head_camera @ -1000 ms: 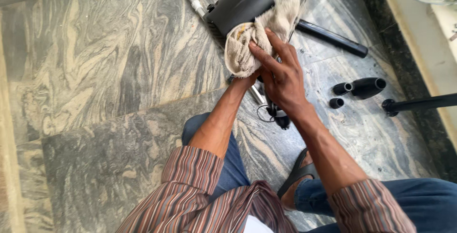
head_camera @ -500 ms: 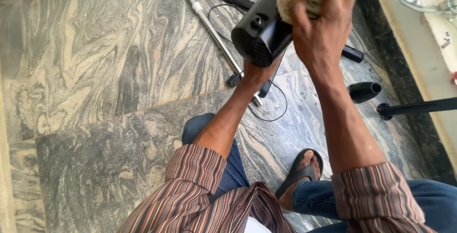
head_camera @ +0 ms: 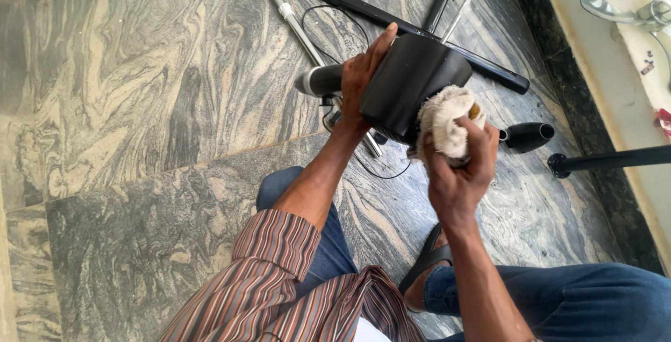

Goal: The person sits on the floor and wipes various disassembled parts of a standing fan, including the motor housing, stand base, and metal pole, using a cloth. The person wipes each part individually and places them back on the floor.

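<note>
My left hand grips a black rounded housing by its upper left side and holds it up over the marble floor. A short grey neck sticks out of the housing to the left, under my left palm. My right hand is closed on a bunched cream cloth and presses it against the lower right face of the housing. A thin black cable loops on the floor behind the housing.
Black bars and a silver rod lie crossed on the streaked marble floor. A black tube piece and a black pole lie at right, beside a pale ledge. My sandalled foot rests below.
The housing has turned in my left hand, and my right hand with the cloth has gone from its top down to its lower right side.
</note>
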